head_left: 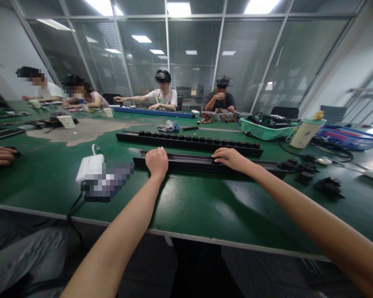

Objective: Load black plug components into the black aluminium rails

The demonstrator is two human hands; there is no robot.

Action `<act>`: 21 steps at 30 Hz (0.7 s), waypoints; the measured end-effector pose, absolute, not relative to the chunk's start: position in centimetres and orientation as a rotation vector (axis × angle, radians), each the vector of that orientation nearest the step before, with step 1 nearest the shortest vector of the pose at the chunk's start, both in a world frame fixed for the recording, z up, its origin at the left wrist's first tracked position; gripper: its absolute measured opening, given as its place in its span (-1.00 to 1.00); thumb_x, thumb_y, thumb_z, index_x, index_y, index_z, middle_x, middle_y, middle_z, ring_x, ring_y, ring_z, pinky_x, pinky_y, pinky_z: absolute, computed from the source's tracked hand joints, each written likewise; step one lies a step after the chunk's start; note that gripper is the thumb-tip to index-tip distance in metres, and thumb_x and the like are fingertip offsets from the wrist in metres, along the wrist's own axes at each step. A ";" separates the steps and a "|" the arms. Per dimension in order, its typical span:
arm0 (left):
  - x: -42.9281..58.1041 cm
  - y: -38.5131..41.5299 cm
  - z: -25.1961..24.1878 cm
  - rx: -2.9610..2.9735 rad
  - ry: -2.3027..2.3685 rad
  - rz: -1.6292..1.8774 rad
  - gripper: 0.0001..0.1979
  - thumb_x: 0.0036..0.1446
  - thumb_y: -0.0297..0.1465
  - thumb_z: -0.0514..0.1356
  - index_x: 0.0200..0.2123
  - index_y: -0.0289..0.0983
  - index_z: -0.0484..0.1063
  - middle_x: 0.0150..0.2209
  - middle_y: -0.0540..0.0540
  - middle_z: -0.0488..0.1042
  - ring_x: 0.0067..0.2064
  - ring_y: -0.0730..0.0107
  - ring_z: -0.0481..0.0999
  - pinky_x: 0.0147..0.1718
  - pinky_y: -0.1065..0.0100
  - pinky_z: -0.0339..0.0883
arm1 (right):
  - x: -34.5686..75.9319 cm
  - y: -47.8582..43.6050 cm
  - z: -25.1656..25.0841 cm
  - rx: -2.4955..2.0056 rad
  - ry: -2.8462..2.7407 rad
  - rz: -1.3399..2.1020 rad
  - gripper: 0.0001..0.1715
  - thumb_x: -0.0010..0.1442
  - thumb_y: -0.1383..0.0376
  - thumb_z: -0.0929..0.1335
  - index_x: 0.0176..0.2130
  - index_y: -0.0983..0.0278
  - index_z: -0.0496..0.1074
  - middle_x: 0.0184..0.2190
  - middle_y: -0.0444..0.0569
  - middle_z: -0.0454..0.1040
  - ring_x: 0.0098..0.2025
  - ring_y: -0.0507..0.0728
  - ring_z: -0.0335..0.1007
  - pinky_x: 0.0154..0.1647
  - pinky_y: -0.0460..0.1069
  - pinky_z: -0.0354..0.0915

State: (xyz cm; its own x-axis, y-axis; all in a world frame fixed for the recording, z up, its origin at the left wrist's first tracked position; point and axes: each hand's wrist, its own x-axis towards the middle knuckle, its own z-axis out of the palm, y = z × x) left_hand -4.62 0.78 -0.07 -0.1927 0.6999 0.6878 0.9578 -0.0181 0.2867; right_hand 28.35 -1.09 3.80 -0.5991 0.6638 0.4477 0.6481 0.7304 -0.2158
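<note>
A long black rail with a channel along its top (189, 164) lies crosswise on the green table. My left hand (157, 162) is closed around it near its left end. Farther right, my right hand (230, 158) pinches a small black block (216, 159) at the channel; the fingers cover part of it. Just behind lies a second black rail (186, 142), with a row of several black blocks along it. Loose black blocks (304, 171) lie beyond the right end of the nearer rail.
Left of the rails are a white adapter (88, 167) and a blurred dark item (110, 184). At right stand a green basket (261, 129), a pale bottle (306, 131) and a blue basket (351, 138). A neighbour's hand (0, 155) rests at far left; several people sit opposite.
</note>
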 end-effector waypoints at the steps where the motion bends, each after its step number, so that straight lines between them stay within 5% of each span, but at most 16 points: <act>1: -4.6 0.8 -0.1 -1.730 -1.922 -1.044 -0.44 0.44 -0.31 -0.28 -0.28 -0.29 0.50 -0.22 -0.35 0.60 -0.09 -0.02 0.52 -0.04 0.09 0.20 | 28.4 -1.1 3.8 -0.994 -2.425 0.039 -0.73 0.32 0.27 0.37 -0.07 0.20 0.66 -0.06 0.08 0.62 0.00 0.24 0.57 0.14 0.13 0.44; 21: -4.7 0.8 -0.1 -1.726 -1.934 -1.005 -0.44 0.44 -0.31 -0.28 -0.26 -0.28 0.50 -0.21 -0.35 0.60 -0.08 -0.01 0.52 -0.02 0.08 0.22 | 30.1 -1.1 4.1 -1.025 -2.464 0.053 -0.74 0.29 0.28 0.39 -0.09 0.19 0.67 -0.05 0.05 0.62 0.00 0.21 0.57 0.15 0.10 0.42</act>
